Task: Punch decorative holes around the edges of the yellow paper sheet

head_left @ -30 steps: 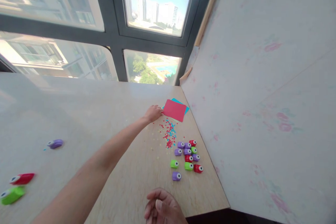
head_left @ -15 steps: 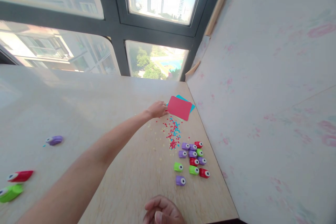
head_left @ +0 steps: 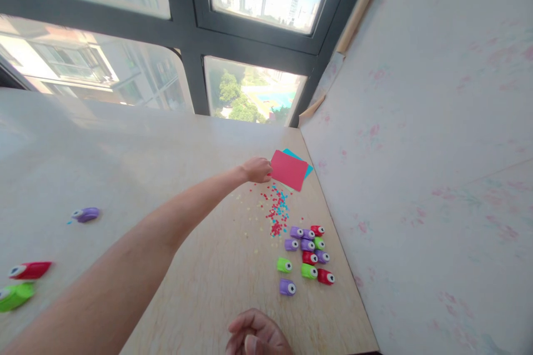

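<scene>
My left hand [head_left: 258,170] reaches far across the surface, its fingers closed on the left edge of a red sheet of paper [head_left: 289,171]. A blue sheet [head_left: 309,171] sticks out from beneath the red one. My right hand [head_left: 259,333] rests low at the bottom edge of the view, loosely curled, with a gap between thumb and fingers and nothing seen in it. Small red, blue and pale paper cut-outs [head_left: 277,211] lie scattered just this side of the sheets. Nearer to my right hand stands a purple craft punch [head_left: 287,287].
More craft punches [head_left: 308,245] in purple, red and green cluster along the right wall [head_left: 416,177]. At the left lie a purple punch [head_left: 86,214], a red punch [head_left: 31,270] and a green punch [head_left: 16,296]. A dark window frame [head_left: 254,44] borders the far side.
The fingers of my left hand have drawn together at the red sheet's edge. My right hand stays where it was. The view has shifted slightly.
</scene>
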### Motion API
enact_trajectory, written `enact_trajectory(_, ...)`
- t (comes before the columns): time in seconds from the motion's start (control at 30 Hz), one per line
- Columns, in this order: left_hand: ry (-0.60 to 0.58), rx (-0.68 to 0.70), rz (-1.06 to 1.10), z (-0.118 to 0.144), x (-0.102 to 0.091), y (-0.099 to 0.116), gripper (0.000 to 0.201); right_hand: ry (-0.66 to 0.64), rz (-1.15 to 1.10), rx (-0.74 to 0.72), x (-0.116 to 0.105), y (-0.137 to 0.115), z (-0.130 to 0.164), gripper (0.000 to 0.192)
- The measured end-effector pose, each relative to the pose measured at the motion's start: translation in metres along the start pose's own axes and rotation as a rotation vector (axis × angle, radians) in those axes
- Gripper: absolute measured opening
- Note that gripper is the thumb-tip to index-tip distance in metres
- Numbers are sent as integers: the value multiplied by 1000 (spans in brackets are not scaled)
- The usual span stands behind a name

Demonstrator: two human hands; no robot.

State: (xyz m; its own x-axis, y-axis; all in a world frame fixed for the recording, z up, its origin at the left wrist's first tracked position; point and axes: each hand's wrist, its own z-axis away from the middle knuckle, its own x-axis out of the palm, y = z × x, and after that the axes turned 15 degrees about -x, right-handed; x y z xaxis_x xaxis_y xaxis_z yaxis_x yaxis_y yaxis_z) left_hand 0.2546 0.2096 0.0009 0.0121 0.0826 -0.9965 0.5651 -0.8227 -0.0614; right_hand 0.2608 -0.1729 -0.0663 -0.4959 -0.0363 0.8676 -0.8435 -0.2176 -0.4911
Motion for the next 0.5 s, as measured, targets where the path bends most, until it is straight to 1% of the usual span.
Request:
enact_trajectory(0.1,-59,-20,-21,1,-8,3,24,46,-19,46,16,-10,-9,30)
enact_trajectory(0.13,-82,-36,-34,0,-11,4,24,90,-8,46,22,-14,-14,30)
enact_trajectory(0.2,-114,-73,-55,-1,-15,7,24,136,17,58,34,-20,-25,33)
enact_trajectory(0.3,-133,-99,-69,-4,-19,11,27,218,71,49,47,-26,-43,34)
enact_trajectory(0.4,-154,-84,-85,-6,-22,14,26,283,137,12,52,-27,-60,36)
enact_trajectory(0.5,-173,-79,-88,-7,-24,15,26,296,193,-57,52,-32,-77,39)
